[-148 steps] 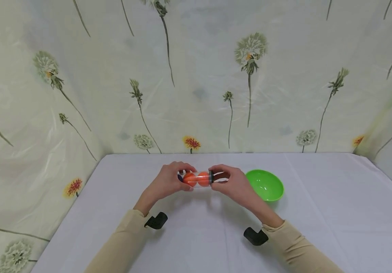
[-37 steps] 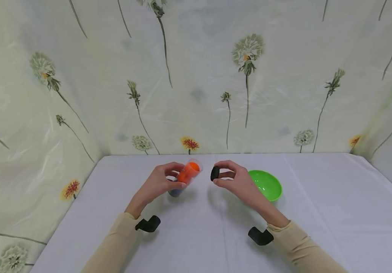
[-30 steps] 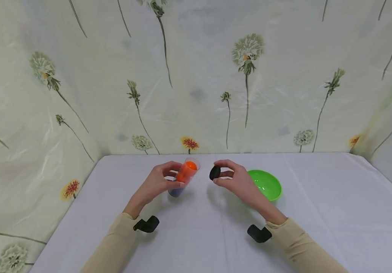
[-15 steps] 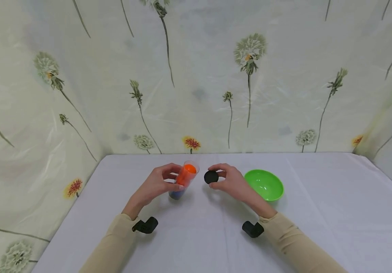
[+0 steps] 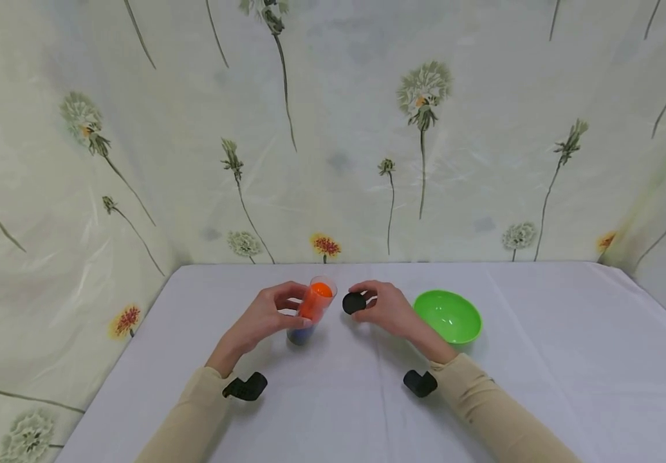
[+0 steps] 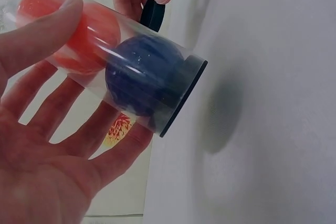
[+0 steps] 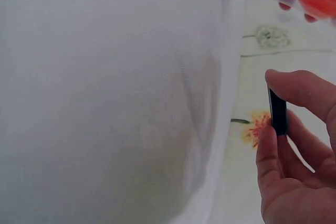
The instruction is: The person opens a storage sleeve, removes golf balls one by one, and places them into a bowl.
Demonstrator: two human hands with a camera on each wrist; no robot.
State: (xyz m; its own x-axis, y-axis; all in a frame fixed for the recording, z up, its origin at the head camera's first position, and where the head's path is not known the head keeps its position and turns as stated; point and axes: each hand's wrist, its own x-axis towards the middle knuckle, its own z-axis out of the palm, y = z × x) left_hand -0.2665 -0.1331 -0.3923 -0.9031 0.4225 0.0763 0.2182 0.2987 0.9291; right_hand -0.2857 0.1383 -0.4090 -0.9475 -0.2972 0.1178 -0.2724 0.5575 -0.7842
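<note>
My left hand [image 5: 266, 315] holds a clear plastic tube [image 5: 333, 290] between thumb and fingers. Its uncovered mouth points up and to the right, and its black base [image 6: 184, 98] is held off the cloth. Inside are two orange balls [image 6: 100, 30] towards the mouth and a dark blue ball [image 6: 139, 74] at the base. Just right of the tube, my right hand [image 5: 387, 311] pinches a round black lid [image 5: 354, 303] by its edge. In the right wrist view the lid appears edge-on between thumb and fingers. A gap separates lid and tube.
Beyond my right hand, a bright green bowl [image 5: 448, 317] stands on the white-clothed table [image 5: 570, 360]. Dandelion-patterned sheeting [image 5: 344, 128] hangs along the back and sides. A black wrist mount [image 5: 246, 386] sits at each sleeve cuff.
The lid has come off the tube, which has swung from lying level to a steep tilt. Over the last second, the right hand has moved slightly left, turning the lid's flat face into view.
</note>
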